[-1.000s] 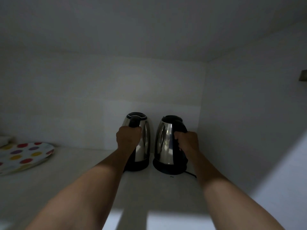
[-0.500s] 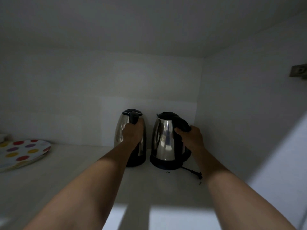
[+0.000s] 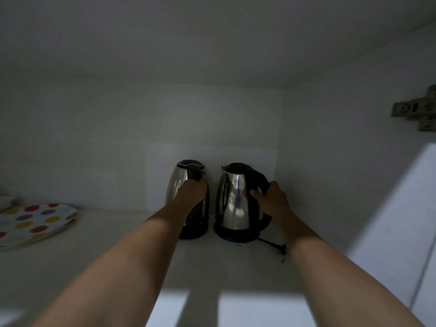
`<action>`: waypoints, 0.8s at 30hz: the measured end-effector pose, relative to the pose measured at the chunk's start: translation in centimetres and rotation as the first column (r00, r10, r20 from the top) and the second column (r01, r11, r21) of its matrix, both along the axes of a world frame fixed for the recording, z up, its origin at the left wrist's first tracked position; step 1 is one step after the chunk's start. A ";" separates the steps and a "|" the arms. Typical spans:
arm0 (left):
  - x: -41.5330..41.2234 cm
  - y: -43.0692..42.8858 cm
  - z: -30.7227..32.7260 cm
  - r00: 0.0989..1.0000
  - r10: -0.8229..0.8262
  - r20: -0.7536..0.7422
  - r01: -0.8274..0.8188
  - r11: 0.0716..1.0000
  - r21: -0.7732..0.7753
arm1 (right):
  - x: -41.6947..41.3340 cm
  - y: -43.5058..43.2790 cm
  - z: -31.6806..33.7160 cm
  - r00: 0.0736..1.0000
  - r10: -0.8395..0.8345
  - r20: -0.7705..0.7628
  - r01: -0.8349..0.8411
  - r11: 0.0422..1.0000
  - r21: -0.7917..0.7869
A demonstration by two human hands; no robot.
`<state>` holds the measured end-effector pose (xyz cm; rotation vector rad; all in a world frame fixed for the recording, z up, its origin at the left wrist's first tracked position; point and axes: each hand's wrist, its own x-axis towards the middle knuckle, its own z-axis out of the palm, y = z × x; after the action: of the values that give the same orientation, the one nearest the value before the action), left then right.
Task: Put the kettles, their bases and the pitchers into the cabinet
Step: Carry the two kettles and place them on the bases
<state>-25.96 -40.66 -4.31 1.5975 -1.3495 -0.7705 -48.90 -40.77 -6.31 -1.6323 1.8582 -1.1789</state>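
Note:
Two steel kettles with black handles stand upright side by side at the back right of the cabinet shelf (image 3: 118,267). The left kettle (image 3: 177,185) sits on its black base, and my left hand (image 3: 192,193) is wrapped around its handle. The right kettle (image 3: 233,199) rests on its black base (image 3: 233,234), spout turned left. My right hand (image 3: 271,200) grips its black handle from the right. A black cord with a plug (image 3: 276,246) trails from that base to the right.
A white plate with coloured dots (image 3: 33,223) lies at the shelf's left edge. The cabinet's right wall (image 3: 330,173) stands close beside the right kettle, with a metal hinge (image 3: 417,112) high on it. Bare shelf lies between plate and kettles.
Both kettles have slid further back on the shelf. The right kettle has turned so its handle points right, and its cord now shows.

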 end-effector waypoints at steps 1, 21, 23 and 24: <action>0.1 0.1 0.1 0.998 0.019 0.056 -0.019 1.000 -0.005 | 0.2 0.2 0.2 1.000 0.006 -0.022 -0.005 1.000 0.007; 1.0 4.1 2.3 0.941 0.134 0.310 -0.040 0.956 -0.291 | 2.4 5.9 3.9 0.914 -0.038 -0.404 0.034 0.999 -0.019; 1.7 5.0 2.6 0.905 0.091 0.415 0.027 0.963 -0.268 | 3.2 7.0 4.4 0.905 -0.036 -0.423 0.024 0.999 -0.036; 1.9 5.9 3.0 0.891 0.077 0.447 0.045 0.965 -0.257 | 3.5 7.4 4.6 0.903 -0.031 -0.428 0.012 0.999 -0.046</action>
<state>-24.06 -34.78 -1.32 1.6276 -1.6864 -0.1881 -45.42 -33.35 -1.70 -2.0293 2.1238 -0.9211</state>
